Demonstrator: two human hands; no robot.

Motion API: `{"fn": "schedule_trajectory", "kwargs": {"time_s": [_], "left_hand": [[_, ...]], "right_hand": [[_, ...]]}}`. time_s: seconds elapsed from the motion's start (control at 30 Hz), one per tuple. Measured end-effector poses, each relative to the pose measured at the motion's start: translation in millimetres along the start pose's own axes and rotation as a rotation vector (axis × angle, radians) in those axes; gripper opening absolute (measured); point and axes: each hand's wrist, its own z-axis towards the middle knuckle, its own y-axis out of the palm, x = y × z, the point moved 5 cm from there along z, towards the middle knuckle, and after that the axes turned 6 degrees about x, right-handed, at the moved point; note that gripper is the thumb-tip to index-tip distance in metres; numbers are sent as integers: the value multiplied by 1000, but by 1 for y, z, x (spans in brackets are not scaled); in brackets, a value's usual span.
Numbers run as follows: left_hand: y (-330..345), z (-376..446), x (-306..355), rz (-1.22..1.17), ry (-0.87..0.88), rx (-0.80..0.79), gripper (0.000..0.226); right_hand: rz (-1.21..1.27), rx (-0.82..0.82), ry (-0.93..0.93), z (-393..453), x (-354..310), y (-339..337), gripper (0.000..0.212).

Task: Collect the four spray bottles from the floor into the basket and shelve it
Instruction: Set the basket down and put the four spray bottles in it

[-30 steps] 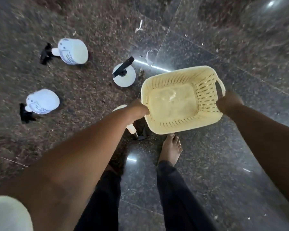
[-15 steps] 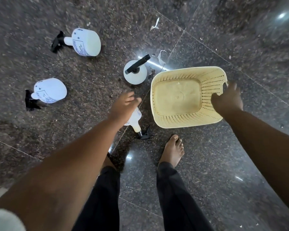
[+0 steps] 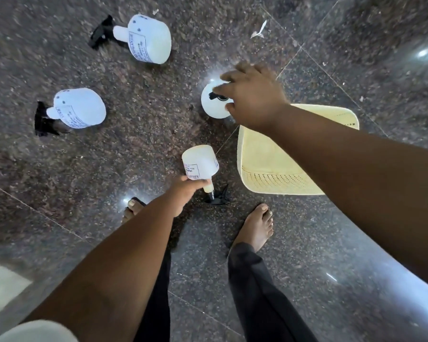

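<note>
Several white spray bottles with black triggers are on the dark stone floor. My left hand is closed around the shoulder of the nearest bottle, which lies with its trigger toward my feet. My right hand is over the upright bottle, fingers at its black trigger head; whether it grips is unclear. Two more bottles lie on their sides, one at far left and one at the back. The cream perforated basket stands on the floor to the right, partly hidden by my right forearm.
My bare feet and dark trousers are just below the near bottle. Small white scraps lie on the floor behind the upright bottle. A pale strip shows at the lower left edge.
Both hands have let go of the basket, which now stands on the floor. My left hand dropped onto the near bottle and my right hand moved left to the upright bottle.
</note>
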Motion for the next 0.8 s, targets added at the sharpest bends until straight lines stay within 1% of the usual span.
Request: {"fn": "schedule_trajectory", "kwargs": {"time_s": [0.03, 0.07, 0.1, 0.17, 0.2, 0.27, 0.37, 0.47, 0.57, 0.67, 0.77, 0.8], "left_hand": [[9, 3, -3, -22, 2, -33, 43], [17, 3, -6, -34, -1, -53, 41], [25, 6, -10, -46, -11, -62, 40], [32, 15, -18, -88, -35, -33, 41], [35, 19, -21, -113, -43, -10, 42], [38, 28, -24, -171, -22, 31, 43], [41, 33, -24, -199, 44, 76, 38], [40, 33, -18, -96, 84, 139, 41], [37, 23, -7, -25, 99, 159, 42], [27, -3, 8, -84, 91, 156, 37], [7, -52, 25, -138, 40, 175, 37], [2, -73, 31, -158, 32, 176, 33]], "right_hand": [[-17, 2, -15, 4, -1, 5, 47], [-25, 21, -12, 6, 0, 8, 48], [-35, 46, 2, 9, 1, 11, 50], [-73, 91, 48, 12, 6, 14, 54], [-95, 94, 63, 14, 10, 17, 52], [-112, 77, 58, 18, 15, 19, 41], [-27, 66, 61, 20, 19, 15, 31], [124, 144, 184, 8, 31, -9, 29], [286, 226, 332, -17, 45, -38, 32], [443, 321, 486, -55, 55, -70, 33], [491, 394, 613, -99, 62, -96, 31], [495, 403, 650, -114, 65, -102, 31]]}}
